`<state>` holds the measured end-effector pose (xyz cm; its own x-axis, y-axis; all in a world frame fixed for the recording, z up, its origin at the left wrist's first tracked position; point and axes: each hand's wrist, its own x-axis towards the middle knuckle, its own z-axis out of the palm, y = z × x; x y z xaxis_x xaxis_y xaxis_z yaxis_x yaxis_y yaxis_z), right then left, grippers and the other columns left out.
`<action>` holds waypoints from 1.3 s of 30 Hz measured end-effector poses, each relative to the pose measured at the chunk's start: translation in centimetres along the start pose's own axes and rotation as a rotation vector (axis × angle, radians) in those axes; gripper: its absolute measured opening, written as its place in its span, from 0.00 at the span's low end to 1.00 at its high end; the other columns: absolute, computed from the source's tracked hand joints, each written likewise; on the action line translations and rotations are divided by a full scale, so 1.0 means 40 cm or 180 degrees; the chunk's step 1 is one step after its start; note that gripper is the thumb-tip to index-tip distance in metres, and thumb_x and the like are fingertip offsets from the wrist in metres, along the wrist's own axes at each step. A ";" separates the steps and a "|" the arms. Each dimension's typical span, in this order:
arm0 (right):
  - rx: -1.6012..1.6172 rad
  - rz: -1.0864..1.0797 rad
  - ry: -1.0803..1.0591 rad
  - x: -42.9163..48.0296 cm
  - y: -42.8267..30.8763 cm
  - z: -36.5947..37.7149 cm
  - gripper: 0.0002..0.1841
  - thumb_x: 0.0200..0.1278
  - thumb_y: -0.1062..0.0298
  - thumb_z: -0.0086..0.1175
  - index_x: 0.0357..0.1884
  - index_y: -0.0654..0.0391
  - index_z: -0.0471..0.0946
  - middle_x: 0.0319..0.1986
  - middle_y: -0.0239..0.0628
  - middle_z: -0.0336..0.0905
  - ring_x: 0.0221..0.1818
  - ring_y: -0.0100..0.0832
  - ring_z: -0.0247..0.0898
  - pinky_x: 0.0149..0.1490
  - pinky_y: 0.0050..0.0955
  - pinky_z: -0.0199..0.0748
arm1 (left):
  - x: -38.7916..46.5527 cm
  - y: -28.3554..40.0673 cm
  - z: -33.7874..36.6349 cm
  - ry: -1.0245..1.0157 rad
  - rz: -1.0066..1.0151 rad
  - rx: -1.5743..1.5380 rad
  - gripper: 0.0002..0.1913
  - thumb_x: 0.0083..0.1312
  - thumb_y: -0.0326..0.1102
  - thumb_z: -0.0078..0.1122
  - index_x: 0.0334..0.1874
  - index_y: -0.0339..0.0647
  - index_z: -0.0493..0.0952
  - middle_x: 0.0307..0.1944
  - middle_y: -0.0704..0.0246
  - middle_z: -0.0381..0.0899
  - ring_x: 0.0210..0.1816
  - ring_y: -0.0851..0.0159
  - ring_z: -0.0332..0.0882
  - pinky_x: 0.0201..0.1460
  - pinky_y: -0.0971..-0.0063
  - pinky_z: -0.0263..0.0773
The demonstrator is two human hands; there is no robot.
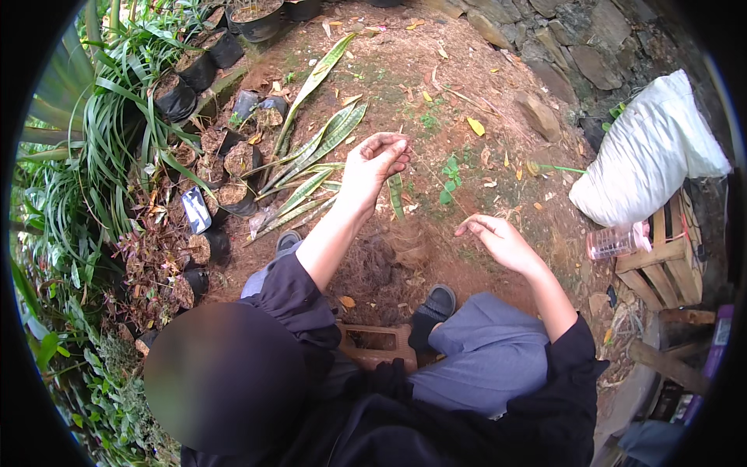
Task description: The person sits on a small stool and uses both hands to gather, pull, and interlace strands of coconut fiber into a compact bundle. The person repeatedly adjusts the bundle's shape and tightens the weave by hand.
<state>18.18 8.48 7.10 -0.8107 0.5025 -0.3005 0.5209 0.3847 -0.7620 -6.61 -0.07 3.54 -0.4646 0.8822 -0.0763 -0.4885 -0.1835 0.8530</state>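
Observation:
My left hand [379, 157] is raised over the ground, thumb and fingertips pinched on a thin brown fiber or root [435, 178]. This strand seems to run down right towards my right hand [489, 233], whose fingers are bent with the thumb near them; whether they grip its end is hard to tell. Below and between my hands lies a tangle of fine brown roots or fibers [373, 260] on the soil. Beside my left hand, cut snake plant leaves [327, 137] lie fanned out on the ground. One short snake plant leaf [396, 195] shows just right of my left wrist.
Black planting bags of soil [239, 159] line the left, a phone [196, 210] lying among them. At right, a white woven sack [648, 149] rests by a wooden crate [671, 257] and a pink clear bottle [615, 241]. A brown plastic stool or crate [376, 344] is beneath me.

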 end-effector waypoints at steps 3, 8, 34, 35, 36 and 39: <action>-0.0036 -0.0020 0.0032 -0.005 0.008 -0.007 0.15 0.70 0.63 0.42 0.43 0.58 0.79 0.37 0.35 0.80 0.40 0.27 0.71 0.50 0.28 0.68 | 0.001 0.003 0.001 0.0009 -0.0041 -0.0039 0.11 0.66 0.36 0.59 0.46 0.38 0.75 0.38 0.70 0.78 0.41 0.73 0.76 0.47 0.79 0.73; -0.0156 0.0476 -0.0187 -0.010 -0.019 -0.018 0.15 0.69 0.64 0.42 0.43 0.59 0.80 0.36 0.35 0.81 0.40 0.27 0.72 0.50 0.27 0.67 | 0.014 -0.008 -0.019 0.0050 0.0215 -0.0090 0.09 0.66 0.36 0.58 0.43 0.39 0.75 0.37 0.70 0.78 0.41 0.72 0.77 0.47 0.78 0.73; -0.0635 0.0029 -0.0021 -0.004 -0.102 -0.017 0.14 0.69 0.62 0.46 0.47 0.59 0.78 0.34 0.43 0.81 0.37 0.33 0.77 0.46 0.32 0.71 | -0.048 -0.018 0.057 -0.2096 0.1426 0.3037 0.30 0.59 0.41 0.63 0.64 0.42 0.67 0.56 0.55 0.73 0.58 0.56 0.72 0.61 0.64 0.67; -0.0572 0.0015 0.0006 -0.002 -0.109 -0.017 0.14 0.69 0.62 0.46 0.48 0.59 0.78 0.33 0.42 0.81 0.36 0.32 0.76 0.44 0.32 0.71 | -0.051 -0.023 0.067 -0.2142 0.1309 0.2789 0.27 0.59 0.40 0.64 0.61 0.40 0.70 0.53 0.55 0.77 0.55 0.57 0.75 0.59 0.65 0.68; -0.0507 -0.0002 0.0038 -0.002 -0.117 -0.017 0.15 0.69 0.61 0.46 0.48 0.58 0.78 0.32 0.42 0.81 0.34 0.31 0.75 0.43 0.31 0.70 | -0.047 -0.012 0.070 -0.2259 0.0951 0.2771 0.24 0.59 0.39 0.64 0.58 0.39 0.73 0.49 0.56 0.79 0.52 0.59 0.77 0.57 0.67 0.70; -0.0392 0.0012 0.0097 -0.001 -0.124 -0.015 0.15 0.69 0.60 0.47 0.48 0.58 0.78 0.28 0.39 0.78 0.30 0.27 0.71 0.40 0.30 0.69 | -0.030 0.014 0.070 -0.2433 0.0231 0.2699 0.17 0.59 0.36 0.64 0.49 0.37 0.78 0.38 0.61 0.84 0.44 0.64 0.81 0.52 0.70 0.72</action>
<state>15.78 7.02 11.23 -0.8012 0.5266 -0.2842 0.5543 0.4739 -0.6842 -4.27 -0.01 5.54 0.2412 0.9677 0.0738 0.3114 -0.1492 0.9385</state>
